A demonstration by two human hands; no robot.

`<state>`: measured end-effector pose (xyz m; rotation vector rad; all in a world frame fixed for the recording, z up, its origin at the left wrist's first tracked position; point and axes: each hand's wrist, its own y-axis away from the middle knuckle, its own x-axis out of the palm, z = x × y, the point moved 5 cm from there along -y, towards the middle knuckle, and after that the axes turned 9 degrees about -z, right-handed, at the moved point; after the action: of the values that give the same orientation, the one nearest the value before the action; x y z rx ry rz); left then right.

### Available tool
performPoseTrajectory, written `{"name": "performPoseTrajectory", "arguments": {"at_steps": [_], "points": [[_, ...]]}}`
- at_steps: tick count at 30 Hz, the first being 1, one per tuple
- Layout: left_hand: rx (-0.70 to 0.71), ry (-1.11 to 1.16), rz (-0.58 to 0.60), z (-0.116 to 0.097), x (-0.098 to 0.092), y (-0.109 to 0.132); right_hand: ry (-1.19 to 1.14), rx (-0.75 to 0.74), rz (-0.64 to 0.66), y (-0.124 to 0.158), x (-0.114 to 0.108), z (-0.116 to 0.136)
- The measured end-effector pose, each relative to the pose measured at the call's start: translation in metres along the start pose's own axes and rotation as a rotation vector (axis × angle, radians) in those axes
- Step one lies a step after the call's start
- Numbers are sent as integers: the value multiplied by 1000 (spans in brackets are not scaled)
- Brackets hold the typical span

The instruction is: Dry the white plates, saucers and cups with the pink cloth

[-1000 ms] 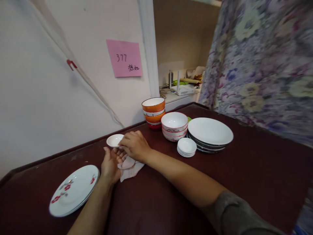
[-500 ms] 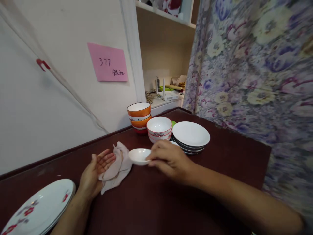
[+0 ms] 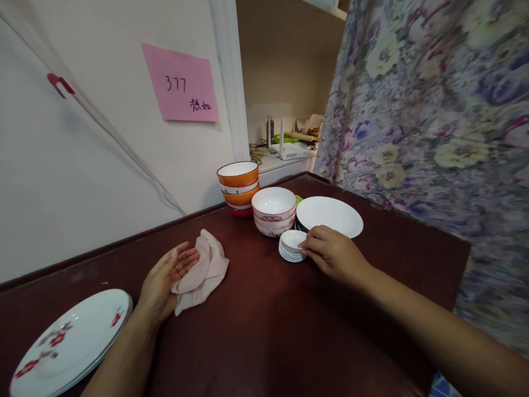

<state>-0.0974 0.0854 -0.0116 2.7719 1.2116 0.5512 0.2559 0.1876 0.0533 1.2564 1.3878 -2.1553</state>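
My right hand [image 3: 336, 253] pinches the rim of a small white dish [image 3: 293, 239], held over a stack of matching small dishes [image 3: 289, 255]. Whether the held dish touches the stack, I cannot tell. At the left, my left hand [image 3: 167, 275] lies palm up with its fingers stretched out. A pale pink cloth [image 3: 212, 262] rests against those fingers and spreads onto the dark table. Just behind the small dishes are white bowls with red rims [image 3: 275, 212], stacked together. Beside them sits a stack of large white plates [image 3: 330, 215], partly covered by my right hand.
Orange and white bowls [image 3: 238, 179] are stacked by the wall. Oval plates with red flowers [image 3: 78, 336] lie at the front left of the dark red table [image 3: 256, 331]. A white router [image 3: 291, 150] stands on the shelf behind. A floral curtain [image 3: 417, 110] hangs at the right.
My right hand has carried the small dish rightward from beside the cloth to the small-dish stack. My left hand stays open by the cloth. The camera view has shifted slightly.
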Motion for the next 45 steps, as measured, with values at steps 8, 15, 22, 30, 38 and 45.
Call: {"name": "performPoseTrajectory", "arguments": {"at_steps": [8,15,22,30,38,45], "points": [[-4,5,-17,-1,4,3,81,-53,33,5,11,1],[12,10,-15,-3,5,8,112,-85,14,9,12,3],[18,30,-17,-1,4,7,88,-76,-15,12,12,2],[23,118,12,5,2,13,36,-124,-161,20,-9,19],[16,171,22,16,-4,11,-135,-426,-154,8,7,94],[-13,194,53,24,-3,9,-296,-609,-44,-28,28,186]]}}
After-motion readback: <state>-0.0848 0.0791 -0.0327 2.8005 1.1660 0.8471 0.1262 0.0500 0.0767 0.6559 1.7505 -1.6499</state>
